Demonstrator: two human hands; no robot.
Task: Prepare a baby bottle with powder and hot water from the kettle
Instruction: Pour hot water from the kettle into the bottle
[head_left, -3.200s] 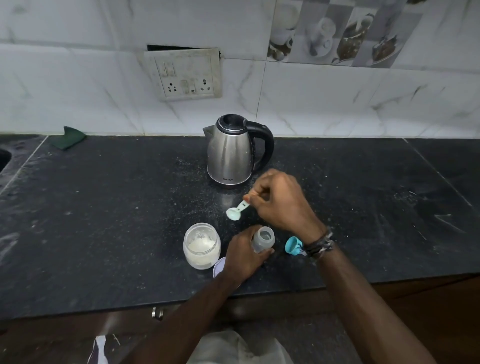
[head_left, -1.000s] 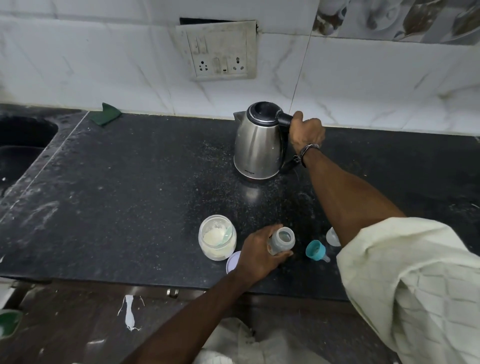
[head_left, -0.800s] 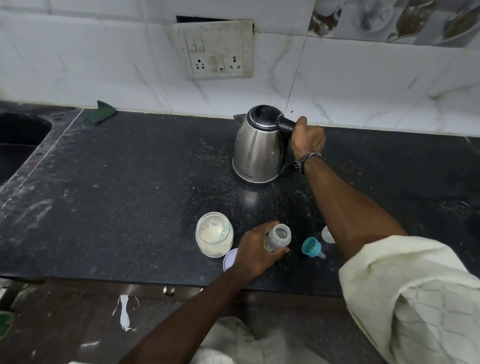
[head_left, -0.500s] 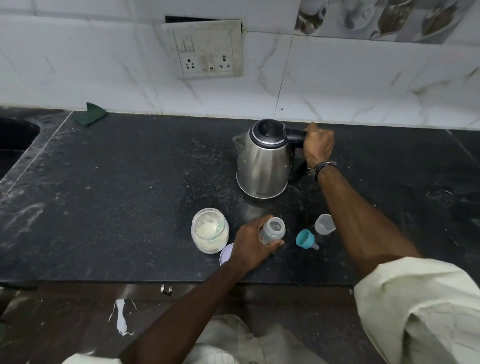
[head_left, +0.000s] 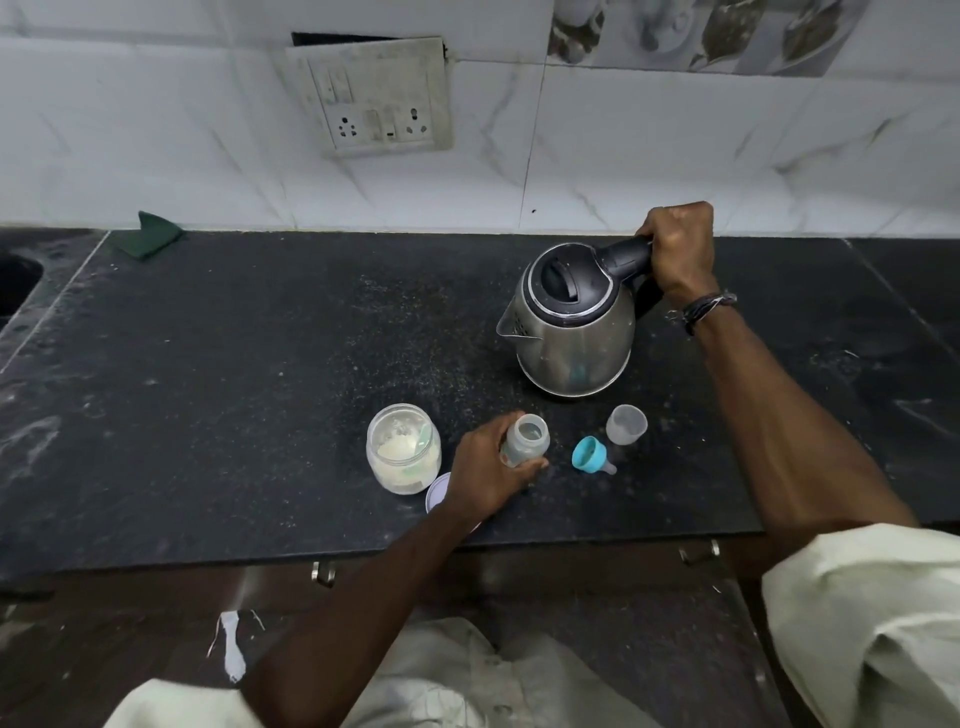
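A dusty black stone counter (head_left: 234, 389) runs beneath white marble-look tiles (head_left: 156, 130); a grimy socket plate (head_left: 376, 96) hangs at 12 o'clock, a green cloth (head_left: 150, 234) at 10 o'clock.

Left hand (head_left: 485, 470) hides lid (head_left: 435, 493) partly.

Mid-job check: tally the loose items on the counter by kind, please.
Kettle: 1
Baby bottle: 1
Powder jar: 1
Jar lid: 1
Teal bottle teat: 1
Clear cap: 1
Green cloth: 1
Total: 7
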